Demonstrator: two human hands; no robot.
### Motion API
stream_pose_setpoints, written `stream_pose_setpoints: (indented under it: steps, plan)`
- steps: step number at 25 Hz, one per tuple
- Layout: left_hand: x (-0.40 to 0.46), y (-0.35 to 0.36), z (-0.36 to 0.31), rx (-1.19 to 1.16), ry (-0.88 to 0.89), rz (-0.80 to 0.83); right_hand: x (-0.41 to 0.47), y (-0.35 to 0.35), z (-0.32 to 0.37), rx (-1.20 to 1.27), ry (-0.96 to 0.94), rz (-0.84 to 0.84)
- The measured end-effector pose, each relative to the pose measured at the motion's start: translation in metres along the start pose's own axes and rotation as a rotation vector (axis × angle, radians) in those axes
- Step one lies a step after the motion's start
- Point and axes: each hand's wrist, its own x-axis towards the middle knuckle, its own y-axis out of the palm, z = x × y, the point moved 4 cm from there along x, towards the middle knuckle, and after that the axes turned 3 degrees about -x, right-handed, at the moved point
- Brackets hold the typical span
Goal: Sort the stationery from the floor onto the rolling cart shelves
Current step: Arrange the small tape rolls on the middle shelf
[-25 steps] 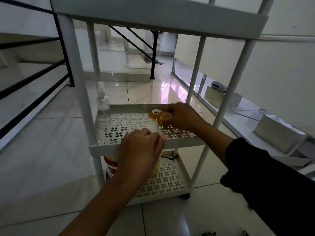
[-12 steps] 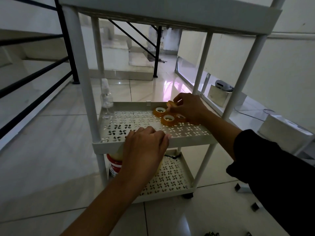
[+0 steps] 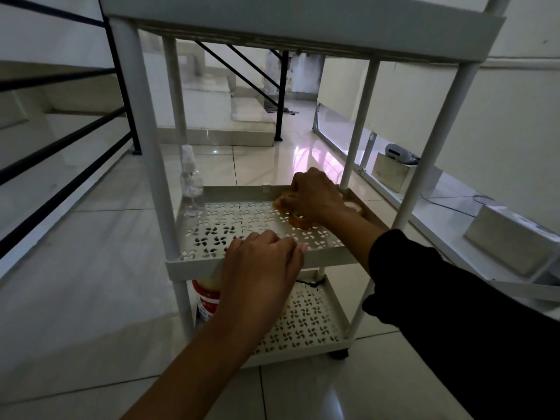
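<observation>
Tape rolls [image 3: 301, 222] sit on the cart's middle shelf [image 3: 242, 228], toward its back right corner, and the right hand [image 3: 315, 195] is down over them, fingers curled around one roll. Left hand [image 3: 260, 262] grips the shelf's front rim, fingers curled over it; a spray bottle [image 3: 191, 183] stands at the back left corner.

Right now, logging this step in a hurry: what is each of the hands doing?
Left hand: fingers curled over the middle shelf front rim, gripping it.
Right hand: curled over the tape rolls; whether it grips one cannot be told.
</observation>
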Motion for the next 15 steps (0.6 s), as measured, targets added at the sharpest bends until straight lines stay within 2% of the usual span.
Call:
stream_pose_setpoints:
  steps: [6, 13, 15]
  plan:
    - [0.001, 0.000, -0.001, 0.011, 0.000, 0.011, 0.001, 0.004, 0.005, -0.016, 0.019, -0.023]
    - [0.001, 0.000, 0.000, 0.041, -0.005, 0.035, 0.003, -0.002, -0.011, 0.141, 0.030, 0.029]
    - [0.001, 0.000, 0.000, 0.034, -0.009, 0.040, 0.001, -0.002, -0.010, 0.117, 0.007, 0.016]
